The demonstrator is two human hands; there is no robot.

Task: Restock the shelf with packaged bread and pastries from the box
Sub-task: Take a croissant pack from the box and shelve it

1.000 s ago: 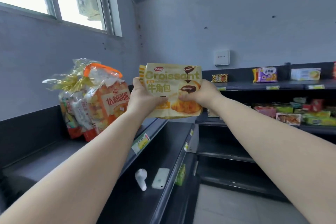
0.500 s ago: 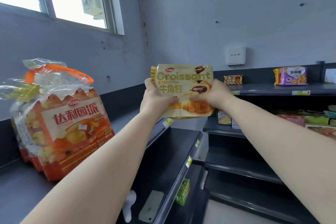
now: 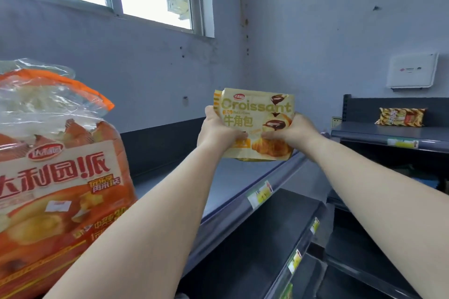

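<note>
I hold a stack of yellow Croissant packs (image 3: pixel 255 114) upright with both hands, arms stretched out over the far end of the grey top shelf (image 3: pixel 226 177). My left hand (image 3: pixel 218 131) grips the stack's left side and my right hand (image 3: pixel 294 131) grips its right side. The packs' bottom edge hangs just above the shelf's front rail. A second pack shows behind the front one at its left edge. The box is out of view.
A large orange bag of pastries (image 3: pixel 56 177) stands on the same shelf at near left. Dark lower shelves (image 3: pixel 267 238) with price tags step down below. A side shelf (image 3: pixel 393 133) at right bears a brown striped packet (image 3: pixel 401 117). Wall corner is behind.
I have moved closer to the shelf: the orange bag now fills the left of the view. The croissant packs have travelled farther right along the top shelf, toward the corner.
</note>
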